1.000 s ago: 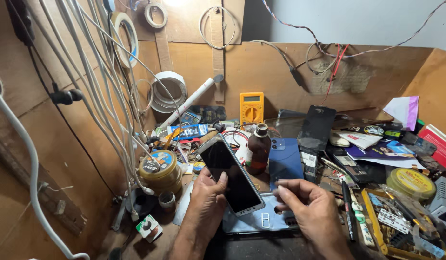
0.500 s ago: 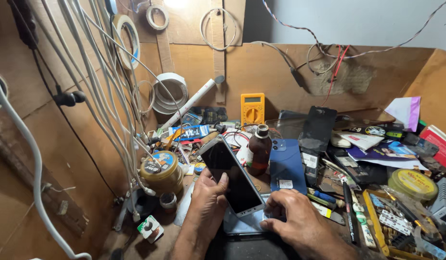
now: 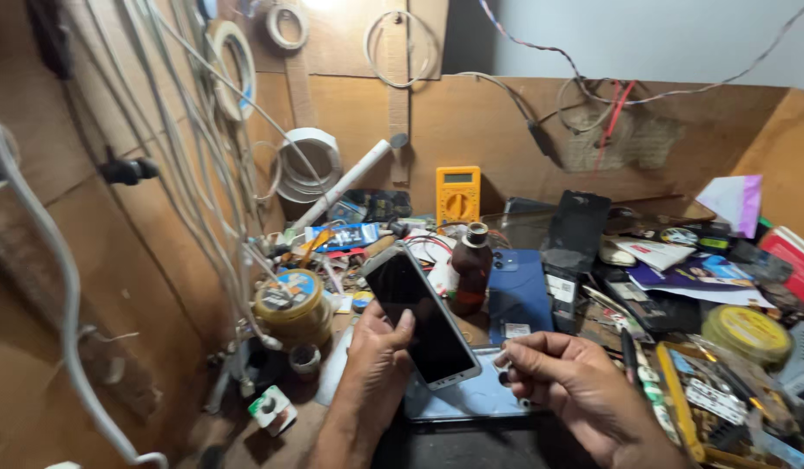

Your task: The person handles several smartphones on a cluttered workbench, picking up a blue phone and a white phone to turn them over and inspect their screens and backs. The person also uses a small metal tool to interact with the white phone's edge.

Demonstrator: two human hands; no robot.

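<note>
My left hand [image 3: 373,365] holds a smartphone [image 3: 422,317] with a dark screen, tilted up above the workbench, thumb on its left edge. My right hand [image 3: 571,386] hovers just right of the phone's lower end, its fingers pinched together; something tiny may sit between the fingertips, but I cannot tell. Under both hands lies a pale blue phone back panel [image 3: 471,398] on the bench.
A brown bottle [image 3: 470,269], blue phone cover [image 3: 516,295], yellow multimeter [image 3: 457,195], round tin [image 3: 291,304], black phone [image 3: 575,230] and papers [image 3: 688,269] crowd the bench. White cables [image 3: 202,174] and tape rolls [image 3: 306,165] hang on the left wall. A yellow tray [image 3: 680,408] sits right.
My right hand dipped toward the bench half a second ago and has risen again beside the phone's lower end, fingers pinched. The left hand and phone have barely moved.
</note>
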